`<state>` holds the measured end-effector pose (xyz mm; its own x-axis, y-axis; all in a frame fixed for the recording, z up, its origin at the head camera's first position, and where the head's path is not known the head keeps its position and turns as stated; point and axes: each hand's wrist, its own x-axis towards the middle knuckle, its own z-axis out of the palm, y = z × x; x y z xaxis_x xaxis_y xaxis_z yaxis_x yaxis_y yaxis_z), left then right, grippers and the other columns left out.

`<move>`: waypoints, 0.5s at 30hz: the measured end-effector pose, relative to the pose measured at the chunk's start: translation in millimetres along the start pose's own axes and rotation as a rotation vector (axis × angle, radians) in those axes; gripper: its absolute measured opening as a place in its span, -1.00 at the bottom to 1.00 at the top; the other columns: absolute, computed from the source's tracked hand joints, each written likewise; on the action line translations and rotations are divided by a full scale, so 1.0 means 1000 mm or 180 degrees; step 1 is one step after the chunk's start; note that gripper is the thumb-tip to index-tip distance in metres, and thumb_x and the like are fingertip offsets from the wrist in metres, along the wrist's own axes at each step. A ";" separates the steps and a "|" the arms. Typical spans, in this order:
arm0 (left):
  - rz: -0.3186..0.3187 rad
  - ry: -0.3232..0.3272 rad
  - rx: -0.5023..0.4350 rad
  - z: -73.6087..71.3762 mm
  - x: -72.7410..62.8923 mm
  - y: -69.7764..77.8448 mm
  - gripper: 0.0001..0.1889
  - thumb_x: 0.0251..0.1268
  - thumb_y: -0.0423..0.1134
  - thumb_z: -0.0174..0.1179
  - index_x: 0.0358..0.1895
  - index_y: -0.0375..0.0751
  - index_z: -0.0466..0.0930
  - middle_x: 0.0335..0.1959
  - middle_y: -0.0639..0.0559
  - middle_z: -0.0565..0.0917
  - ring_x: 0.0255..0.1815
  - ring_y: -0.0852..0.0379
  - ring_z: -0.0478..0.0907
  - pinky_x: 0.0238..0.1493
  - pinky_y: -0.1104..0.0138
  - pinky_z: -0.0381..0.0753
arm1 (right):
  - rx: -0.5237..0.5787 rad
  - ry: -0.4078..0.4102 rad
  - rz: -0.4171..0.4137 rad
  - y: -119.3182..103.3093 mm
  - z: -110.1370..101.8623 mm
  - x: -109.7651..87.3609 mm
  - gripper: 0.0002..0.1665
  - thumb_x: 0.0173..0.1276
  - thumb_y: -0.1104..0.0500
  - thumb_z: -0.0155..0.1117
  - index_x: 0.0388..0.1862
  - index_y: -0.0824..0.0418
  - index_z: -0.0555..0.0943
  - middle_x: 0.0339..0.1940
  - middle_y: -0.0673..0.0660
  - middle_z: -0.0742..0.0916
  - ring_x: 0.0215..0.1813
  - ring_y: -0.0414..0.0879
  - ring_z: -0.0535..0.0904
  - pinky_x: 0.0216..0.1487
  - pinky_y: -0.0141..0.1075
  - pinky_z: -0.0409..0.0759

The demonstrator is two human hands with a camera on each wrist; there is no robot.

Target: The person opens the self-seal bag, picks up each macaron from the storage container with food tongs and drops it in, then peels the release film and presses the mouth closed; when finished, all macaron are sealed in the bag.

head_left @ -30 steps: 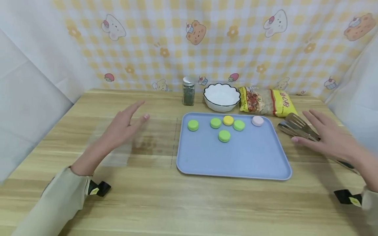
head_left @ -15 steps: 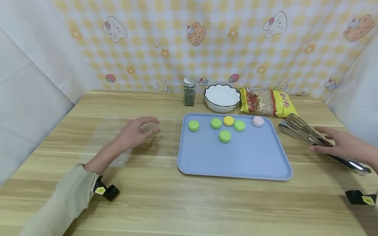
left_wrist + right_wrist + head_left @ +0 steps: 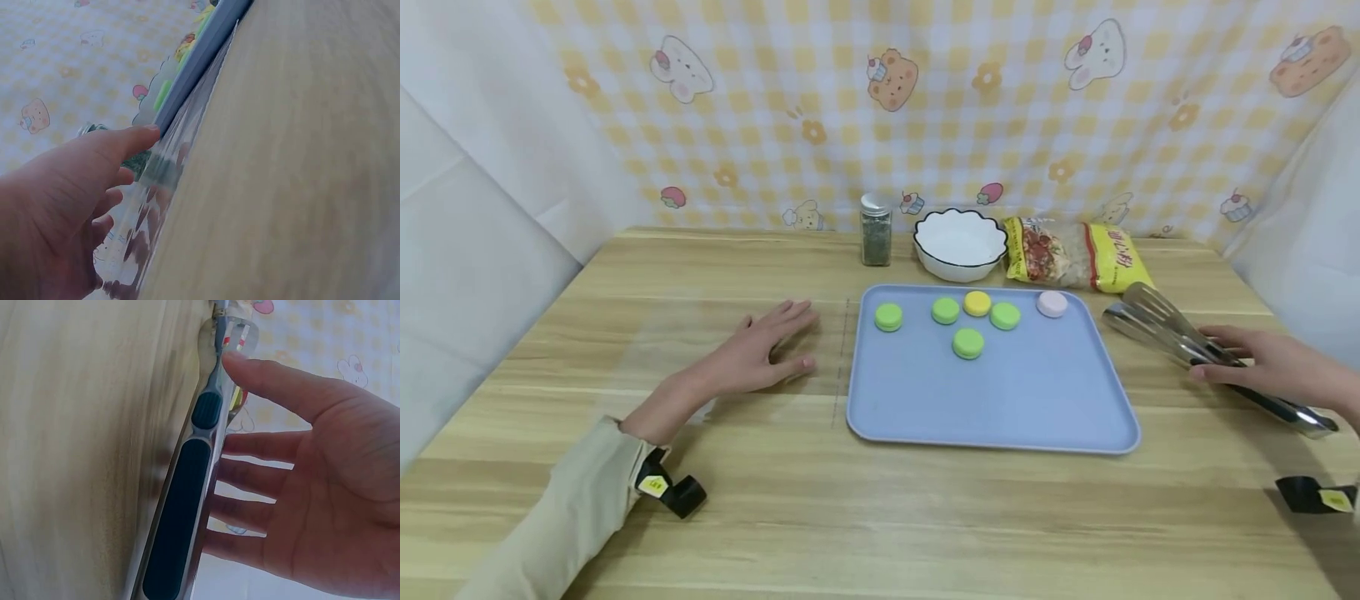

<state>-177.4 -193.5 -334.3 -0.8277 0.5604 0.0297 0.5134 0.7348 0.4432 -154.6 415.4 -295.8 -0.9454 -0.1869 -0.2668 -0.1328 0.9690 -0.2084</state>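
Observation:
My left hand [image 3: 767,350] rests palm down, fingers loosely spread, left of the blue tray [image 3: 985,408]. Under it lies a clear glossy board [image 3: 164,187] that mirrors the fingers in the left wrist view. Several green macarons [image 3: 968,343], a yellow macaron [image 3: 977,303] and a pale pink macaron [image 3: 1052,304] sit along the tray's far half. My right hand [image 3: 1273,362] is at the metal tongs [image 3: 1157,329] on the table's right. In the right wrist view its fairly straight fingers reach behind the dark-gripped handle [image 3: 178,519], thumb near its upper end.
Behind the tray stand a spice jar [image 3: 876,233] with a silver lid, a white scalloped bowl [image 3: 959,246] and a yellow food bag [image 3: 1075,257]. A checked curtain [image 3: 752,125] hangs behind the wooden table [image 3: 850,525].
My left hand has moved right and come down onto the board, fingers spreading. The right hand has shifted right and lowered to the tongs' handle.

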 end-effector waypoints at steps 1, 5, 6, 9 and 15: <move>-0.0015 -0.0028 0.0034 0.000 0.000 0.000 -0.25 0.29 0.18 0.04 0.44 -0.09 0.08 0.48 -0.04 -0.01 0.47 -0.07 -0.22 0.20 -0.33 -0.27 | 0.0009 0.0009 0.0003 0.001 0.000 0.000 -0.01 0.28 -0.15 0.21 0.23 0.67 0.14 0.10 0.74 0.30 0.04 0.62 0.28 -0.13 0.30 0.37; -0.0055 -0.0047 0.0094 0.002 0.000 0.000 -0.23 0.27 0.22 0.03 0.45 -0.06 0.07 0.48 -0.01 -0.01 0.47 -0.04 -0.22 0.22 -0.31 -0.31 | -0.0071 0.0081 -0.0053 0.004 0.002 0.001 -0.06 0.29 -0.10 0.22 0.20 0.69 0.18 0.06 0.72 0.36 0.04 0.59 0.31 -0.12 0.28 0.38; -0.0052 -0.0035 0.0091 0.002 0.001 -0.001 -0.23 0.26 0.23 0.03 0.44 -0.07 0.09 0.48 -0.02 0.00 0.47 -0.04 -0.21 0.22 -0.31 -0.31 | -0.0089 0.0100 -0.0064 0.004 0.002 0.001 -0.08 0.29 -0.09 0.23 0.18 0.70 0.19 0.05 0.72 0.38 0.03 0.59 0.32 -0.12 0.27 0.38; -0.0003 0.0052 -0.0015 0.004 0.002 0.000 -0.27 0.21 0.22 0.11 0.36 -0.11 0.26 0.44 -0.03 0.12 0.46 -0.02 -0.09 0.25 -0.28 -0.30 | -0.0089 0.0164 -0.0110 0.006 0.002 0.000 -0.20 0.29 -0.01 0.25 0.09 0.70 0.29 -0.07 0.67 0.49 -0.03 0.54 0.40 -0.15 0.23 0.42; 0.0182 0.0345 -0.0227 0.006 0.005 0.002 -0.62 0.15 0.02 0.28 -0.06 -0.12 0.57 0.22 -0.06 0.46 0.26 0.00 0.34 0.31 -0.17 -0.18 | -0.0040 0.0204 -0.0161 0.006 0.001 -0.001 -0.38 0.27 0.09 0.29 -0.06 0.66 0.40 -0.36 0.25 0.66 -0.20 0.38 0.54 -0.27 0.12 0.49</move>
<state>-179.5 -187.0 -338.3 -0.8192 0.5531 0.1517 0.5462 0.6717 0.5005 -154.5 421.6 -297.6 -0.9545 -0.2254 -0.1954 -0.1842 0.9606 -0.2082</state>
